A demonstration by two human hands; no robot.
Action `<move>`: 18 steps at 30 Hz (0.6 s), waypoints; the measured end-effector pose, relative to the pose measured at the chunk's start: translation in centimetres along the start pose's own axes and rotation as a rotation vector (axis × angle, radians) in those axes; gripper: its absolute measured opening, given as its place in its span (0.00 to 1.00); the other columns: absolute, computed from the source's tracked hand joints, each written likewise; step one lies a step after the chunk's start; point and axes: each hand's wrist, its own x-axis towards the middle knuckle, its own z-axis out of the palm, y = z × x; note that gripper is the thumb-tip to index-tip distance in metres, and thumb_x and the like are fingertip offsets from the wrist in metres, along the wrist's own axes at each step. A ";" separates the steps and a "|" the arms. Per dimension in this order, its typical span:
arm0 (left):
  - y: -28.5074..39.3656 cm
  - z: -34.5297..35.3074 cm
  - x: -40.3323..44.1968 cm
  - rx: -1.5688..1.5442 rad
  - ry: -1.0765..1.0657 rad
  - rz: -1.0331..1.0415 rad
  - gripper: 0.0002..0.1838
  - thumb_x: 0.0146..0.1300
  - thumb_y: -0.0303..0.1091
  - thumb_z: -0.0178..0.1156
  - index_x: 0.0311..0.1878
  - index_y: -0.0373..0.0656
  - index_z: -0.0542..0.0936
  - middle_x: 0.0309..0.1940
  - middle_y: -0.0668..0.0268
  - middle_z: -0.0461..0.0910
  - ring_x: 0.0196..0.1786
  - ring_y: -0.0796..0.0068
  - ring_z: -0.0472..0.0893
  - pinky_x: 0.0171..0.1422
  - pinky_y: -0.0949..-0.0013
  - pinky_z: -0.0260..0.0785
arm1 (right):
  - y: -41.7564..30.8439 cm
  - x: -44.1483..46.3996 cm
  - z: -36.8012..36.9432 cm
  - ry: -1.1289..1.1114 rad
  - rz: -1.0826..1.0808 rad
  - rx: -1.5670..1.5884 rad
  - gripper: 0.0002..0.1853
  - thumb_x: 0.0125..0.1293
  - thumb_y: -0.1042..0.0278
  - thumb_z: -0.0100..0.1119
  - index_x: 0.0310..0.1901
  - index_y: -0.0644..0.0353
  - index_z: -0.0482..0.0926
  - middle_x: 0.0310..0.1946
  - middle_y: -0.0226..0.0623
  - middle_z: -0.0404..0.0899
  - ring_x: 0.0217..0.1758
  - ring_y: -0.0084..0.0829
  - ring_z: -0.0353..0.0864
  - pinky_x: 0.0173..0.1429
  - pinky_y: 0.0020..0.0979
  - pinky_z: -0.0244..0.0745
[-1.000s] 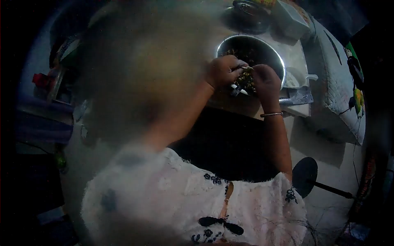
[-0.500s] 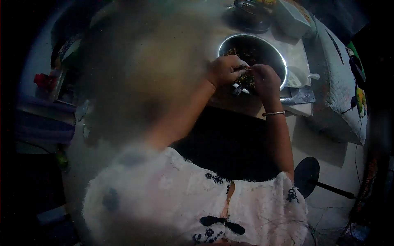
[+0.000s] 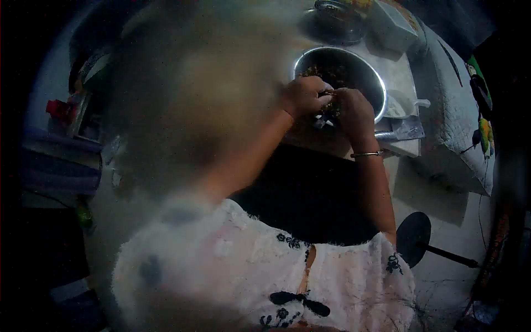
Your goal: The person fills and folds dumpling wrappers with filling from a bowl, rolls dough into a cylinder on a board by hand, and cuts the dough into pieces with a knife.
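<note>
In the head view, a round bowl (image 3: 383, 95) with a bright rim is holding a dark, crumbly mix (image 3: 316, 72), its lighter bits showing mostly toward the bowl's left side. The bowl's right inner wall is lying in shadow. Past the bowl's far rim, a dark, shiny dish (image 3: 345, 30) is sitting, and a white box (image 3: 394, 29) is standing to the far right; their contents are not showing.

The table (image 3: 318, 143) is ending just on the near side of the bowl, and a dark gap is opening between that edge and the person's body. Right of the bowl, a clear packet (image 3: 408, 128) is lying near the table's edge, and a white cushion (image 3: 456, 141) is bounding that side.

Over the bowl's near part, the left hand (image 3: 306, 97) and right hand (image 3: 357, 110) are meeting, fingers curled in and nearly closed, tips pinching a small piece (image 3: 328, 93) between them. The piece is seeming to run crosswise, from hand to hand, above the mix; which end is pointing where, I cannot tell. A bracelet (image 3: 366, 154) is circling the right wrist, nearer the body than the bowl.
</note>
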 end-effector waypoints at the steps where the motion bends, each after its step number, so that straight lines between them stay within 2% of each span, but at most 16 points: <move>1: 0.0 0.1 0.0 0.034 0.020 0.035 0.10 0.52 0.39 0.67 0.36 0.46 0.84 0.32 0.61 0.81 0.37 0.59 0.81 0.41 0.62 0.74 | 0.0 0.0 0.0 0.000 0.000 0.000 0.06 0.62 0.70 0.55 0.41 0.56 0.76 0.35 0.41 0.79 0.36 0.46 0.80 0.37 0.40 0.76; 3: 0.4 0.0 0.2 0.068 0.041 0.070 0.09 0.52 0.36 0.68 0.36 0.45 0.84 0.31 0.61 0.82 0.36 0.60 0.82 0.40 0.64 0.74 | 0.0 0.0 0.0 -0.045 0.033 0.015 0.07 0.62 0.71 0.54 0.42 0.55 0.75 0.37 0.41 0.79 0.38 0.46 0.80 0.37 0.41 0.76; 5: 0.8 0.0 0.1 -0.025 0.018 -0.091 0.12 0.54 0.43 0.64 0.35 0.46 0.84 0.31 0.59 0.81 0.36 0.56 0.81 0.42 0.59 0.73 | -0.3 -0.1 -0.1 -0.040 0.038 0.024 0.08 0.62 0.72 0.54 0.43 0.56 0.75 0.38 0.41 0.80 0.39 0.47 0.80 0.38 0.41 0.76; 9: 0.9 -0.3 0.4 -0.027 -0.004 -0.101 0.11 0.55 0.42 0.64 0.32 0.45 0.83 0.30 0.58 0.81 0.36 0.55 0.81 0.41 0.59 0.73 | -0.8 0.0 -0.3 -0.058 0.133 0.072 0.08 0.64 0.71 0.53 0.44 0.56 0.74 0.41 0.42 0.80 0.42 0.47 0.80 0.41 0.40 0.76; 14: 0.8 -0.5 0.7 0.012 -0.046 -0.129 0.10 0.55 0.40 0.64 0.28 0.43 0.81 0.29 0.57 0.81 0.35 0.54 0.80 0.38 0.57 0.72 | -0.5 0.0 -0.3 -0.006 0.117 0.044 0.07 0.65 0.71 0.53 0.44 0.56 0.74 0.41 0.42 0.80 0.42 0.47 0.80 0.42 0.39 0.76; 18: 1.0 -0.5 0.5 0.014 -0.014 -0.105 0.10 0.55 0.39 0.64 0.28 0.42 0.81 0.29 0.57 0.80 0.34 0.54 0.80 0.38 0.57 0.72 | -0.6 -0.1 -0.2 0.057 0.110 0.073 0.07 0.65 0.71 0.55 0.44 0.55 0.75 0.40 0.41 0.80 0.40 0.46 0.80 0.41 0.39 0.76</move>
